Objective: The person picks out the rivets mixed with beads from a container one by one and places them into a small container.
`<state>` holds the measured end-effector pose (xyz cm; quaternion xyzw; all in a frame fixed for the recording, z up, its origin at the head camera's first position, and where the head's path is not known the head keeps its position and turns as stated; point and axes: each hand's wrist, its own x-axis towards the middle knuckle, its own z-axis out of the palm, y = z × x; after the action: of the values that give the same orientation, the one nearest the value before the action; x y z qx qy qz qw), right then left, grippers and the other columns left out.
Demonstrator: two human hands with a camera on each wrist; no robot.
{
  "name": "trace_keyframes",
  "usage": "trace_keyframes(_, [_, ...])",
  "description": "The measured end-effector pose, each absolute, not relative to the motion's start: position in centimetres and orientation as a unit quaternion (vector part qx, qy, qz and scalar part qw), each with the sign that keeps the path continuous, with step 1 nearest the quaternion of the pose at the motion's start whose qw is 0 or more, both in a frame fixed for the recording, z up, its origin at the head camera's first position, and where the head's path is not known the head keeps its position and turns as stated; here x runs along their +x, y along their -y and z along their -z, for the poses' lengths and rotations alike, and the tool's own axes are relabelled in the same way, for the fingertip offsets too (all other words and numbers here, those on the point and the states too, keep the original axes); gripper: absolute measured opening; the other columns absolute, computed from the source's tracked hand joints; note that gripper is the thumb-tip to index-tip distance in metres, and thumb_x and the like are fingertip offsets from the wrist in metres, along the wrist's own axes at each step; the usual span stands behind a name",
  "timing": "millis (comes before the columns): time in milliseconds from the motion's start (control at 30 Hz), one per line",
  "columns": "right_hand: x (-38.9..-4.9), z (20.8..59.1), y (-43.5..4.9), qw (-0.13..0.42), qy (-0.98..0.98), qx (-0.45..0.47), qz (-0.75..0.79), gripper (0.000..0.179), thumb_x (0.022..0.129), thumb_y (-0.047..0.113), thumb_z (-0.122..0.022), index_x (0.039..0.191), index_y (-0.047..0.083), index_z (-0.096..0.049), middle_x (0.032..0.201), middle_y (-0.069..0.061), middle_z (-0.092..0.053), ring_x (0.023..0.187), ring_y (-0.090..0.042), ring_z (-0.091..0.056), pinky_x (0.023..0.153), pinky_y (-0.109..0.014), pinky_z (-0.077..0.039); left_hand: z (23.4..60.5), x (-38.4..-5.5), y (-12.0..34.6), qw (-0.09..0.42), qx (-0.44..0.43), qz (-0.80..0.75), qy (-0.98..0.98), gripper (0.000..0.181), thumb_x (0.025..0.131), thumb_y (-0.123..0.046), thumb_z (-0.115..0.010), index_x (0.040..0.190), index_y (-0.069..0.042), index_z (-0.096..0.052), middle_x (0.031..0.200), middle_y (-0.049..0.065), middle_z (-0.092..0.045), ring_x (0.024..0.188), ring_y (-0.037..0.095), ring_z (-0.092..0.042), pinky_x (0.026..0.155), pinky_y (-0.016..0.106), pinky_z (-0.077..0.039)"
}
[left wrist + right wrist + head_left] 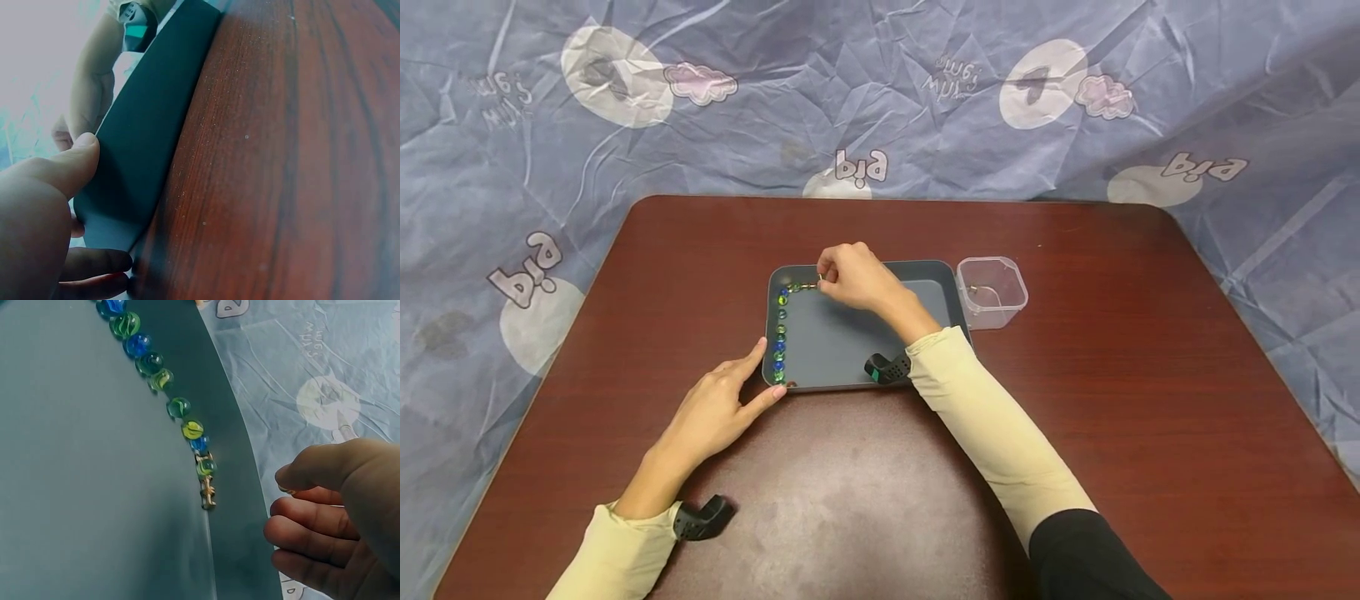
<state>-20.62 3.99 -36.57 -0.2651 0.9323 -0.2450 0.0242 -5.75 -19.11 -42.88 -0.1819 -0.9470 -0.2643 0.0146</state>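
Note:
My left hand point(711, 412) rests at the near left corner of a grey tray point(850, 346), thumb on its front rim and fingers against its left wall. Over the far left part of the tray, my right hand point(861, 277) pinches a tiny gold-coloured piece point(286, 490) between thumb and index finger; the fingers mostly hide its shape. Blue, green and yellow glass marbles point(137, 345) line the tray's left side and turn the far left corner. Small gold-coloured pieces point(208, 492) continue the line along the back wall, below the right hand.
A clear plastic box point(992, 317) stands against the tray's right side, with a small gold-coloured bit point(973, 288) and a thin curved line inside. The brown table point(1120, 350) extends all around. A printed cloth point(880, 100) hangs behind it.

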Motion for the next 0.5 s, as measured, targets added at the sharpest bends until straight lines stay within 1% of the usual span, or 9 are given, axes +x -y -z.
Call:
trace_keyframes(200, [-20.3,36.5,-5.0,0.028,-0.932,-0.258,0.254,0.012,0.09,0.009,-0.067,0.099,0.002,-0.07,0.081,-0.002,-0.07,0.075,-0.014,-0.065,0.074,-0.028,-0.051,42.9,-5.4,19.2,0.006,-0.177,0.266,0.948,0.077,0.095,-0.046,-0.064,0.152,-0.003,-0.036,0.136,0.027,-0.054,0.123,0.042,-0.053,0.097,0.057,-0.044])
trace_keyframes(500, [-20.2,36.4,-6.7,0.003,-0.927,-0.26,0.272,0.01,0.088,0.008,-0.067,0.095,0.002,-0.071,0.078,-0.002,-0.07,0.072,-0.014,-0.065,0.073,-0.028,-0.051,42.8,-5.6,19.0,0.015,-0.182,0.263,0.947,0.076,0.095,-0.044,-0.065,0.152,-0.003,-0.036,0.135,0.028,-0.055,0.123,0.043,-0.054,0.097,0.057,-0.044])
